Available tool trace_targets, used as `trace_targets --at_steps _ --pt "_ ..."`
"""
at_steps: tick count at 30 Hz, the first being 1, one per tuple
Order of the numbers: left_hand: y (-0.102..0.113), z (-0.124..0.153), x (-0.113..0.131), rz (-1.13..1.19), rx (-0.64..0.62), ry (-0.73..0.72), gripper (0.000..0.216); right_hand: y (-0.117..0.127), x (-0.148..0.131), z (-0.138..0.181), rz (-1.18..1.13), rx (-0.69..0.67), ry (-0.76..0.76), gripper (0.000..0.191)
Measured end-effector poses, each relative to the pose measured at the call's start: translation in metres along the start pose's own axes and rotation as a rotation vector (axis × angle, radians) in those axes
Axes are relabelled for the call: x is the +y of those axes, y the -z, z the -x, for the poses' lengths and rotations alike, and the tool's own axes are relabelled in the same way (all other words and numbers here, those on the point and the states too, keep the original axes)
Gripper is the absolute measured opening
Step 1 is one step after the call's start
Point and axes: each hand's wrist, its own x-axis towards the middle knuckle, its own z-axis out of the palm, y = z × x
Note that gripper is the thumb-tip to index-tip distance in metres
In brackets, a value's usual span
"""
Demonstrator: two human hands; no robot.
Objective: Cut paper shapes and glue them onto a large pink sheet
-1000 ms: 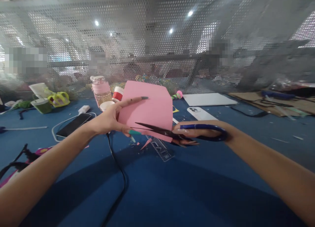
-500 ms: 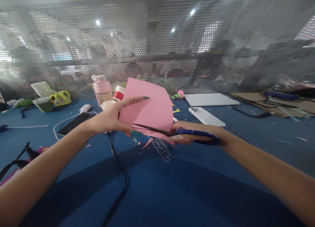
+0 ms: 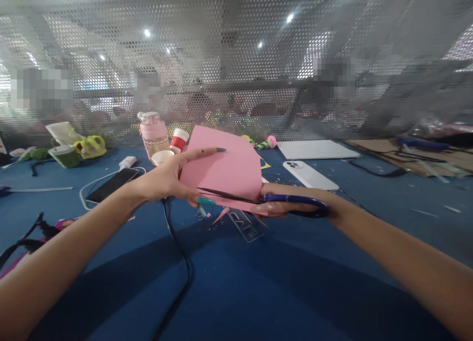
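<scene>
A sheet of pink paper is held up above the table, gripped at its left edge by my left hand, index finger stretched across its face and thumb near the lower edge. My right hand is closed around blue-handled scissors. Their dark blades point left and lie along the paper's lower part, tips close to my left thumb. Part of the paper's right edge rests by my right fingers. Below it on the table are a clear stencil with letters and a pink paper scrap.
Behind stand a pink bottle and a red-and-white cup. A black phone and a green cup lie left; a white phone and white flat box right. A black cable crosses the blue table.
The top of the pink paper has tipped lower and the sheet has shifted slightly right. Both hands keep their holds, and the scissors have barely moved.
</scene>
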Motion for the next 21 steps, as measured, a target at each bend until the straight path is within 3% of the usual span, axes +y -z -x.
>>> trace_targets --at_steps 7,21 --pt "0.0031 -0.0009 -0.0012 -0.134 0.025 -0.111 0.084 0.0004 -0.0016 0.0007 0.057 0.009 -0.002 0.052" --pt "0.0031 -0.0002 -0.0015 -0.251 0.040 -0.127 0.087 0.0010 -0.0025 0.0000 0.148 0.038 0.029 0.045"
